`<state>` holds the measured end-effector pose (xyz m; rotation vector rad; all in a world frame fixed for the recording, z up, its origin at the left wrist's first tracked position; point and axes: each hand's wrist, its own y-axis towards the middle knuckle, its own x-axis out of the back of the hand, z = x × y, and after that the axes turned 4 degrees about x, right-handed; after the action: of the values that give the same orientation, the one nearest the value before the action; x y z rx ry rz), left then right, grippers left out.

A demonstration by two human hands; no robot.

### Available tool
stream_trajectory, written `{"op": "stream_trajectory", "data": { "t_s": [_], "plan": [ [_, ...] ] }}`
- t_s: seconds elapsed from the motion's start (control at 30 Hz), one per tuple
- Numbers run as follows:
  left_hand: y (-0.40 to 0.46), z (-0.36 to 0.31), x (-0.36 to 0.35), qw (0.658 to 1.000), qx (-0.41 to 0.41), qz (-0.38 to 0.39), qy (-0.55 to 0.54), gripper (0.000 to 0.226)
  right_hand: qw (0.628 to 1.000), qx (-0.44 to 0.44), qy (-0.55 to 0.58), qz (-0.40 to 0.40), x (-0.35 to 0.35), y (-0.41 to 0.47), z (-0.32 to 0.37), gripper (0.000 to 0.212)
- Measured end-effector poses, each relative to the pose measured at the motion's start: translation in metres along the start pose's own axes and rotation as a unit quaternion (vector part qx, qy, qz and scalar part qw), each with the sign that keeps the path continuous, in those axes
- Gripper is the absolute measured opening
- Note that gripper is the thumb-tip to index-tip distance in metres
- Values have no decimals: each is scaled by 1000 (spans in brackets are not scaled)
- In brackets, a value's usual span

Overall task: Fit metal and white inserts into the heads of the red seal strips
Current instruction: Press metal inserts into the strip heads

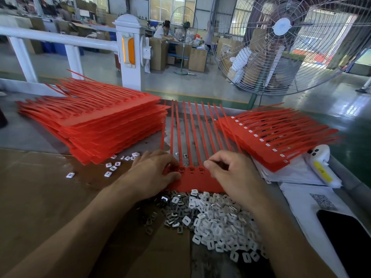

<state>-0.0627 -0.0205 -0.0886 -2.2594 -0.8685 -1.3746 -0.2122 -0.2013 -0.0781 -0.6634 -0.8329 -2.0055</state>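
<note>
Red seal strip sheet [192, 178] lies flat between both hands, thin, light, floppy; left hand [154, 173] pins its head row; right hand [230, 171] pinches closed, contents hidden; loose inserts [212, 215] look tiny, slippery.

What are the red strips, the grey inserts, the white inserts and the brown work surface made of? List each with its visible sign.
Red strips: likely moulded plastic; uniform colour, semi-matte, thin tails.
Grey inserts: apparently metal; bright glints, stamped-looking slots.
White inserts: probably plastic; opaque, rounded edges, soft sheen.
Brown work surface: looks like cardboard; matte, with a seam and cut edge.
</note>
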Motion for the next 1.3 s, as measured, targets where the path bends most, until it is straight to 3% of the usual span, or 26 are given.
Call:
{"op": "stream_trajectory", "data": {
  "t_s": [0.23,1.3],
  "plan": [
    [0,-1,0,1000,-1,-2,0,36,994,50,-10,97,-8,-6,7,10],
    [1,2,-2,1000,-2,-7,-1,35,980,75,12,186,-13,-6,9,6]
  ]
}}
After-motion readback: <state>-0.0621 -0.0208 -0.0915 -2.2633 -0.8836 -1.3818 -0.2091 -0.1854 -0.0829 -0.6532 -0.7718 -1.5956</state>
